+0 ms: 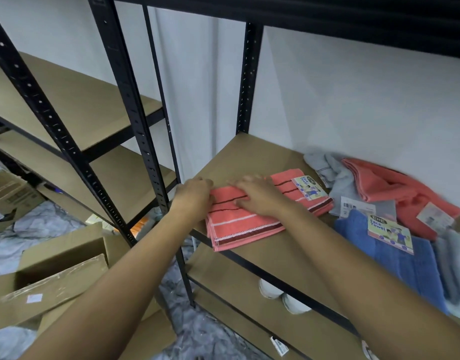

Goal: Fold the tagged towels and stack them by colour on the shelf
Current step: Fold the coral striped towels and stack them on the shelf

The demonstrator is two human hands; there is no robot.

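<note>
A folded coral towel [245, 226] with dark stripes and a paper tag [310, 189] lies near the left front corner of the brown shelf board [249, 154]. My left hand [194, 198] holds the towel's left edge, fingers curled over it. My right hand [260, 194] presses flat on the towel's middle. To the right lie a blue tagged towel [403, 268], a loose coral towel [395, 188] and grey towels [338, 175].
Black steel uprights [135, 120] frame the shelving. A second rack with brown boards [68, 105] stands to the left. Open cardboard boxes [60, 271] sit on the marble floor. White round containers [270, 289] stand on the lower shelf.
</note>
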